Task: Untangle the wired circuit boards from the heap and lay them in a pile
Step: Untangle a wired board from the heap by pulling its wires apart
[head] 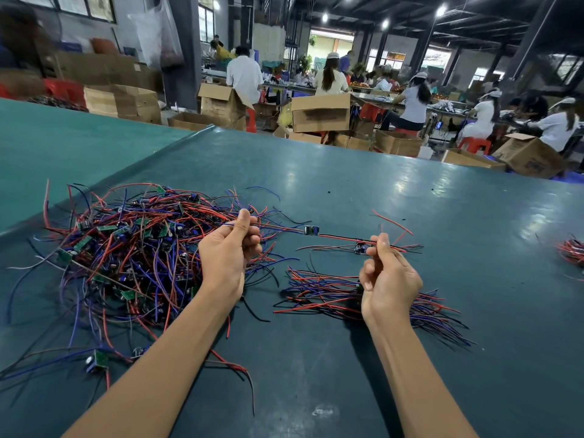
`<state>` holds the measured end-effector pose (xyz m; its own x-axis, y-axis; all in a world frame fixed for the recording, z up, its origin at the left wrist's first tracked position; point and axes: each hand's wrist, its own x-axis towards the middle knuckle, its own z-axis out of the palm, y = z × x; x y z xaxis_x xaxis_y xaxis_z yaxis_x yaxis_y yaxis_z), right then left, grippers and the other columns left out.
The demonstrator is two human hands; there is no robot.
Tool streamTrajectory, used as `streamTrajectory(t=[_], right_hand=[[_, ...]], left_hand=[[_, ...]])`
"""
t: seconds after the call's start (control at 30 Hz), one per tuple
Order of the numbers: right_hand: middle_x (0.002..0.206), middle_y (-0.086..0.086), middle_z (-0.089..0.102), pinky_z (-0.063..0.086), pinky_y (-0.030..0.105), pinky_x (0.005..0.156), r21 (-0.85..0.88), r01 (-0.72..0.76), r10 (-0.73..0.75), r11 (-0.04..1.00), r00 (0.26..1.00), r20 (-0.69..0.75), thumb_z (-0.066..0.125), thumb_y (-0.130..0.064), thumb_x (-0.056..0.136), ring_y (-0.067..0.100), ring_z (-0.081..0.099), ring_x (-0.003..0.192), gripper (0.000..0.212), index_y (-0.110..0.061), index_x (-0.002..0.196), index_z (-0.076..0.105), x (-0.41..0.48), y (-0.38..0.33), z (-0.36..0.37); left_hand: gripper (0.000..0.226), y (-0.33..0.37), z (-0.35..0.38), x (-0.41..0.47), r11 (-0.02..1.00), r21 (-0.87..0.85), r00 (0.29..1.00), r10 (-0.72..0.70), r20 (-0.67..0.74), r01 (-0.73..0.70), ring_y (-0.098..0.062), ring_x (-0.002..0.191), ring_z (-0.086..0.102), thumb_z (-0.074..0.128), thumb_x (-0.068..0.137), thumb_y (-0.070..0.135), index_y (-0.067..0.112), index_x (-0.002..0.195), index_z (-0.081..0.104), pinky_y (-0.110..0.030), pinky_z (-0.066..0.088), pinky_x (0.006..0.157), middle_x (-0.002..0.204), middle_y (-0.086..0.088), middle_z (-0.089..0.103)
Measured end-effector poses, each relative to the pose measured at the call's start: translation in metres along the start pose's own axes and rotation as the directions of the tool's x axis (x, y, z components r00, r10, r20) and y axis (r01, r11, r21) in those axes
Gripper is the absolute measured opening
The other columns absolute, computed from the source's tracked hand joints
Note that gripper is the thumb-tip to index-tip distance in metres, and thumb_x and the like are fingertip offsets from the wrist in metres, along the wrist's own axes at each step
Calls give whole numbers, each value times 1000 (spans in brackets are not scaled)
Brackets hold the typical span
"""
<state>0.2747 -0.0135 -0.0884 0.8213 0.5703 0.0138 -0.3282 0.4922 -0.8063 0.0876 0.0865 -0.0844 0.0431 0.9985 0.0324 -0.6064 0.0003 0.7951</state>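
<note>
A tangled heap (132,257) of small green circuit boards with red, blue and black wires covers the left of the dark green table (363,191). A wired circuit board (311,230) hangs in the air, stretched between my hands. My left hand (229,248) pinches its wires on the left, above the heap's right edge. My right hand (384,273) pinches its red and black wires on the right. Below my right hand lies a straightened pile (331,292) of wired boards. Another single wired board (360,248) lies just beyond that pile.
A loose board (99,360) with wires lies near the front left. A small bundle of wires (572,251) sits at the table's right edge. Beyond the far edge stand cardboard boxes (320,113) and several seated workers.
</note>
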Motion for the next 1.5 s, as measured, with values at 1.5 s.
streamTrajectory(t=[1.5], right_hand=[[83, -5, 67, 40, 22, 48, 134, -74, 65, 988, 995, 77, 58, -27, 101, 9, 57, 65, 20, -13, 105, 73, 12, -15, -12]], left_hand=[[27, 9, -1, -4, 961, -271, 995, -35, 98, 61, -7, 72, 60, 70, 84, 32, 12, 103, 73, -23, 55, 66, 83, 2, 65]])
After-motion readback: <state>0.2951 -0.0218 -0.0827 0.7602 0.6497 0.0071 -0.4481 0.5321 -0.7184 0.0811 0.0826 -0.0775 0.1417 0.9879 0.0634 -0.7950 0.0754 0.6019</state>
